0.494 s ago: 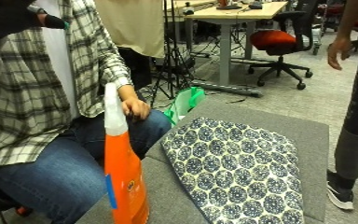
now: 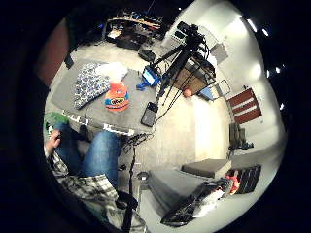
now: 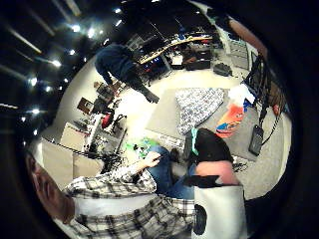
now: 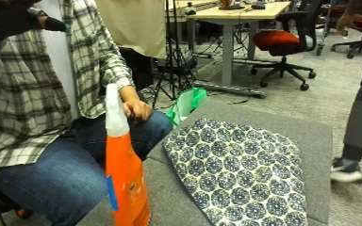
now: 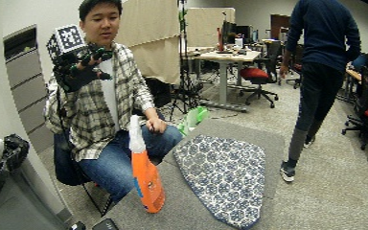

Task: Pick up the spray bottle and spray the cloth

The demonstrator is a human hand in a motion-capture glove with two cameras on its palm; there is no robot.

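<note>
Standing upright on the grey table [image 4: 306, 136], the bottle [image 4: 126, 179] is near the person's edge, its long axis vertical and its white spray head on top. The cloth [image 4: 243, 169] lies flat just beside it, apart from it, its narrow end reaching toward the table's near edge. Bare table surrounds both. The right hand [image 5: 82, 72] is raised at chest height, well above and apart from the bottle, fingers spread and relaxed, gripping nothing. The bare hand [image 4: 137, 109] rests on the person's knee. Only the wide view shows the gloved hand whole; the palm views alone show a phone [image 2: 148, 115] lying on the table beside the bottle.
</note>
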